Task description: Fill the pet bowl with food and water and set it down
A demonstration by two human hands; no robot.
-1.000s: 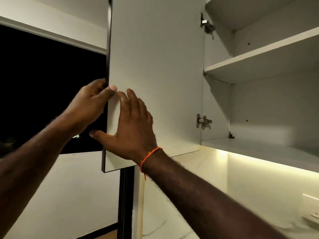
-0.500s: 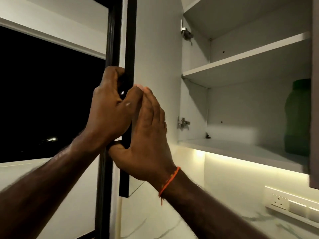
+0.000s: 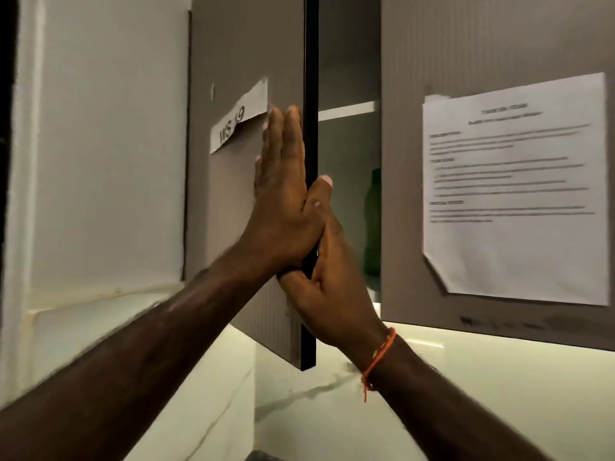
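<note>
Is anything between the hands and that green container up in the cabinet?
Yes. The grey-brown cabinet door, only partly open, stands between both hands and the green plastic container, seen through the gap on the lower shelf. The left hand lies flat on the door's front; the right hand is at its dark edge.

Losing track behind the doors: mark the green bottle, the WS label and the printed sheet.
green bottle (image 3: 372,224), head view, on its body seen through the door gap
WS label (image 3: 238,119), head view, on its printed middle
printed sheet (image 3: 512,191), head view, on its text block
</note>
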